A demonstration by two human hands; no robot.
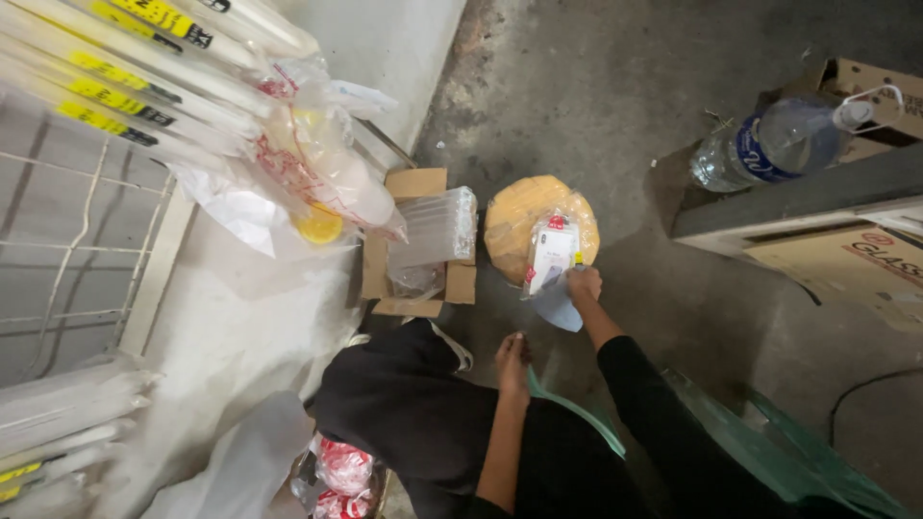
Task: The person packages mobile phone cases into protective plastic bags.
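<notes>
Pinching a small white packet (pixel 554 252) in a closed grip, the right hand (pixel 583 284) holds it over the yellow bundle (pixel 519 216). The left hand (pixel 512 358), nearer the person than the bundle, rests loose and empty. Held only at its lower end, the packet may slip onto the floor (pixel 596 96).

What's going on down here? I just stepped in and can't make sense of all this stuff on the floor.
A person is crouched on the concrete floor. Their right hand holds a small white and red packet in clear wrap over a round yellow bundle wrapped in plastic. The left hand rests by the knee, holding nothing clearly visible. An open cardboard box with clear plastic packs sits beside the bundle, and a large water bottle lies on boxes to the right.
</notes>
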